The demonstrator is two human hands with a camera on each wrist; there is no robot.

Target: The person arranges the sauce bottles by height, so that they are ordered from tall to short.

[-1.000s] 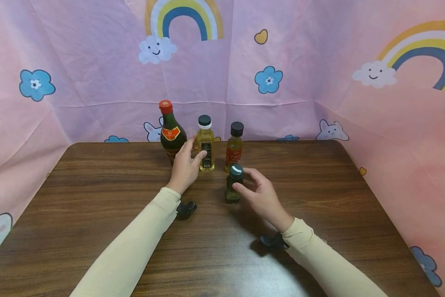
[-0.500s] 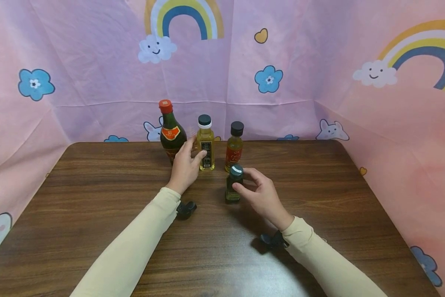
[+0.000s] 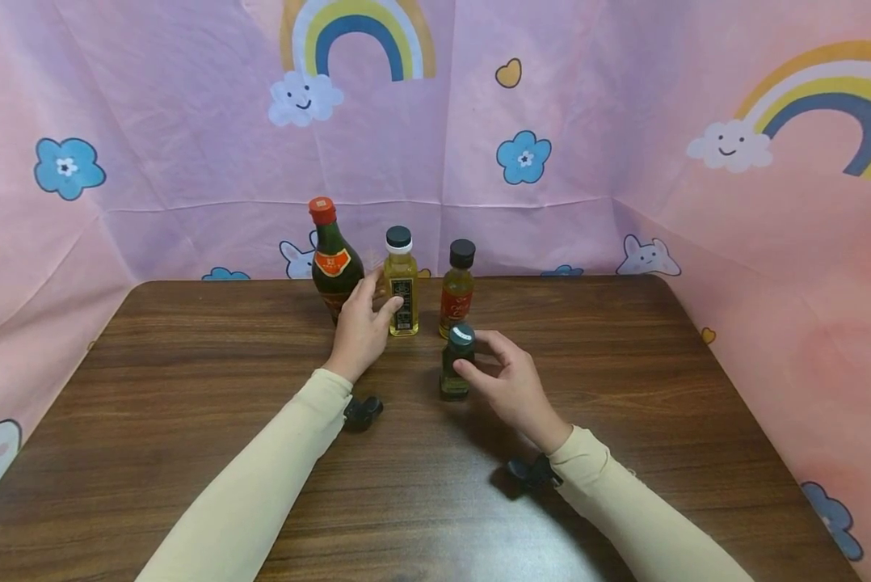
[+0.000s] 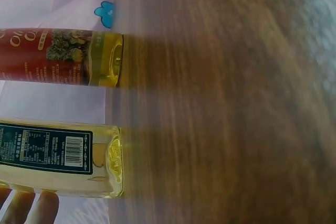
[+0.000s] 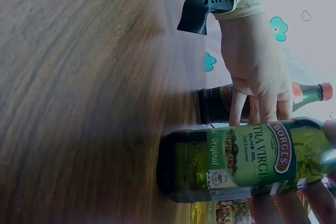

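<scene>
My left hand (image 3: 359, 331) holds a clear bottle of yellow oil (image 3: 404, 275) by its left side, thumb across the front. In the left wrist view, fingertips (image 4: 44, 208) touch this bottle (image 4: 47, 150) beside its dark barcode label. Nearer to me, my right hand (image 3: 511, 384) grips a green olive oil bottle (image 3: 455, 376) from the right. Its green label shows in the right wrist view, where the olive oil bottle (image 5: 247, 158) partly hides the left fingers. Both bottles are upright; the green one's base appears to be on the table.
Just behind the green bottle stands a red-labelled oil bottle (image 3: 456, 295) with a black cap. A taller dark bottle (image 3: 334, 267) with a red cap is left of the yellow oil, partly behind my left hand. A patterned cloth (image 3: 566, 202) borders the wooden table (image 3: 210, 364).
</scene>
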